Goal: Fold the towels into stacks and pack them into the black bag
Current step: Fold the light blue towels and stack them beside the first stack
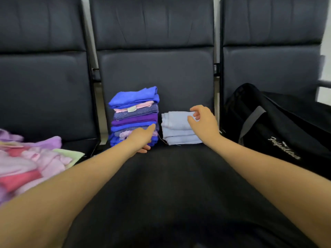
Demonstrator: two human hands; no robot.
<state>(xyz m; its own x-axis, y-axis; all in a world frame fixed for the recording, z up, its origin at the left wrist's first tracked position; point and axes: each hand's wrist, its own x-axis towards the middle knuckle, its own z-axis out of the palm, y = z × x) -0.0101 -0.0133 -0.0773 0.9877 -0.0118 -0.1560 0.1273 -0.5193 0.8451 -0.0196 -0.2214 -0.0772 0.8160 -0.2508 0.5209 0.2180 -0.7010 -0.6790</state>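
Three dark padded seats stand in a row, and the things lie on them from left to right. On the left seat (44, 97) there is a loose heap of unfolded soft towels in pink, lilac, red and pale green (30, 158), near the front edge of the cushion. On the middle seat (161, 72) stands a tall stack of folded towels in blue, purple and pink (134, 111), with a bright blue towel on top and a small pale label showing on the pink one below it. The left hand (142, 137) is at the lower part of this stack, on its front right side; the index finger is stretched and lies against the towels, and the other fingers curl under the bottom edge, but it is not clear if they really hold the cloth. Just beside the tall stack, on the right, lies a low pile of folded pale blue towels (176, 129); the two piles are very near, maybe touching. The right hand (201, 122) is over the right end of this low pile, with fingers and thumb bent and apart, and a gap shows between them. On the right seat (268, 68) lies the black fabric bag with white lettering and a grey strap (279, 133), apart from both stacks.
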